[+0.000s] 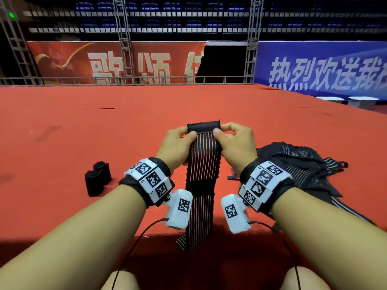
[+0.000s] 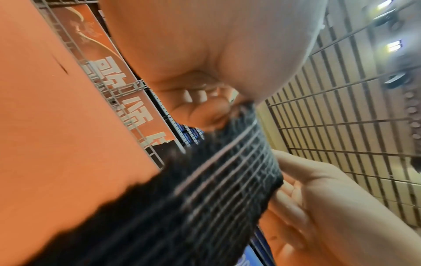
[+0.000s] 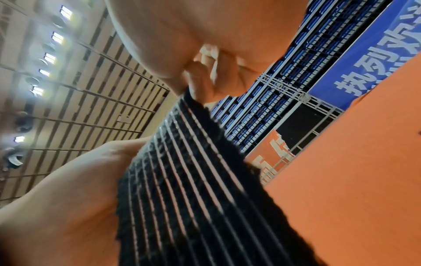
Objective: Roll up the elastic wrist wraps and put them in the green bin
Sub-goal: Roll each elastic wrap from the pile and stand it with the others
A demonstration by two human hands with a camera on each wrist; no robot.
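Observation:
A black elastic wrist wrap [image 1: 202,174] with thin pale stripes hangs between my hands, its top end curled into a small roll [image 1: 203,126]. My left hand [image 1: 178,141] pinches the roll's left side and my right hand [image 1: 234,141] pinches its right side, thumbs on the striped face. The wrap's tail drops past the red surface's front edge. In the left wrist view the wrap [image 2: 205,189] runs under my left hand's curled fingers [image 2: 205,108]. The right wrist view shows the wrap [image 3: 193,180] below my right hand's fingers [image 3: 205,79]. No green bin is in view.
Two rolled black wraps [image 1: 98,177] lie on the red carpeted platform [image 1: 83,132] at my left. A heap of unrolled striped wraps [image 1: 299,164] lies at my right. Metal truss and banners stand beyond the platform's far edge.

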